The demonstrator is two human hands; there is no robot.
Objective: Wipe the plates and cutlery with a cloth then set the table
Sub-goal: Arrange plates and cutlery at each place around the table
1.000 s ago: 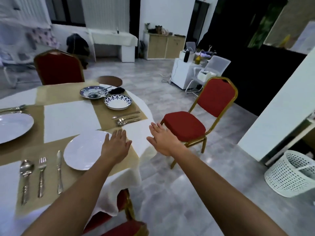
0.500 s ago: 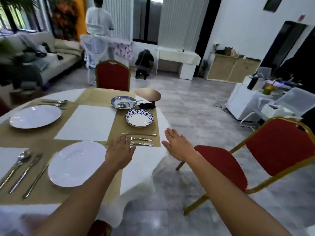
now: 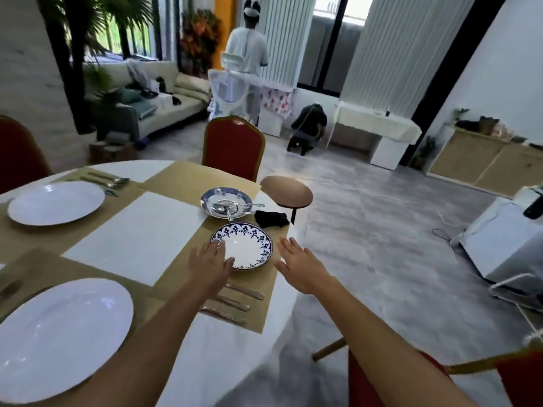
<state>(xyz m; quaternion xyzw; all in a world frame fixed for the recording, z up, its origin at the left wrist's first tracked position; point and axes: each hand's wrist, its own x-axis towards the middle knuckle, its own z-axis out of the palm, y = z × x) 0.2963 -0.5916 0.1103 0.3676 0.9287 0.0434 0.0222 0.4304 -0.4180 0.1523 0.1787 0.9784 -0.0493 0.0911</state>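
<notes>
L hand (image 3: 210,264) flat, fingers straight, tips on the blue-patterned plate (image 3: 245,249) at its 8 o'clock rim. R hand (image 3: 299,264) also released, empty, just off 3 o'clock. Prob. flanking it to lift for wiping. Black cloth (image 3: 271,218) on worktop (image 3: 141,230) at plate's 1 o'clock. Vs 0.5 s ago: both hands moved fwd past the cutlery (image 3: 238,301).
</notes>
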